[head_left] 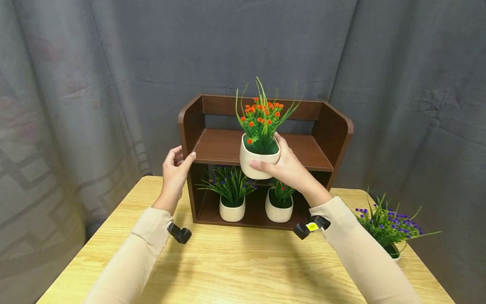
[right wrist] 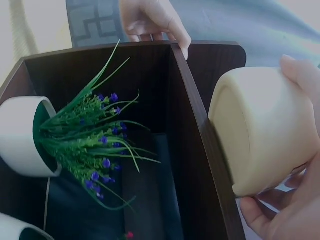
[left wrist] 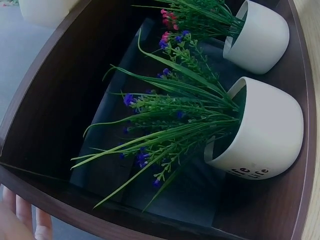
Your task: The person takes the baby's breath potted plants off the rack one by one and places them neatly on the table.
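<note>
My right hand (head_left: 290, 166) grips a white pot of orange flowers (head_left: 260, 162) around its side, with the thumb across the front. In the head view this pot overlaps the front edge of the upper shelf (head_left: 220, 145). The right wrist view shows the underside of the held pot (right wrist: 265, 130) beside the shelf board's edge. My left hand (head_left: 174, 175) holds the left side panel of the brown two-tier rack (head_left: 186, 131), thumb at the front edge, other fingers outside. Below, a pot of purple flowers (head_left: 232, 210) and a pot of red flowers (head_left: 279, 210) stand upright in the lower compartment.
Another potted plant with purple flowers (head_left: 392, 226) stands at the right edge of the wooden table (head_left: 235, 261), partly behind the right sleeve. A grey curtain (head_left: 152, 50) hangs behind the rack. The rack's side panels rise above the upper shelf at both ends.
</note>
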Tool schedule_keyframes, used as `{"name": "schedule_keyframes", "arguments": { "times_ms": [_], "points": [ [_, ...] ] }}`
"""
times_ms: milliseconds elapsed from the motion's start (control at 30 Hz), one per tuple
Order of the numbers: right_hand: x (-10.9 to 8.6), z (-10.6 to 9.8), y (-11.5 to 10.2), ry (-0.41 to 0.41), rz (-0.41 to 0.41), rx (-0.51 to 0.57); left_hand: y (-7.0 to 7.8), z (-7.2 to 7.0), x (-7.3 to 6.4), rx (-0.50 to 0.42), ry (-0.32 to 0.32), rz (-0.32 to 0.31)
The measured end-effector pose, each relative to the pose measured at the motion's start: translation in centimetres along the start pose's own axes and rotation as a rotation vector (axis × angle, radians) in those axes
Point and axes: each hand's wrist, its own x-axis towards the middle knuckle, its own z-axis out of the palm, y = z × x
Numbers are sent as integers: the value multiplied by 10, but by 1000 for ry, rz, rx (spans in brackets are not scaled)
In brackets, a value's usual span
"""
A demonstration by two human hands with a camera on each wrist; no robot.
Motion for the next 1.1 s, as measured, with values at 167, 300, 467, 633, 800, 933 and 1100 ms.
{"name": "schedule_keyframes", "arguments": {
  "times_ms": [167, 300, 467, 633, 800, 933, 1100],
  "points": [
    [-8, -5, -1, 38, 12, -144, 1, 0, -1, 0, 1, -7],
    [-14, -10, 0, 45, 9, -168, 2, 0, 0, 1, 2, -2],
    [-21, -17, 0, 49, -7, -193, 1, 0, -1, 3, 0, -8],
    [-31, -24, 1, 29, -10, -232, 2, 0, -1, -1, 0, -12],
    [-41, -32, 2, 30, -42, -261, 2, 1, -1, -5, -4, -19],
    [-48, -38, 4, 46, -56, -275, 2, 1, -1, -4, -5, -26],
    [-57, -44, 10, 67, -117, -260, 2, 2, -1, -10, -13, -26]
  ]
}}
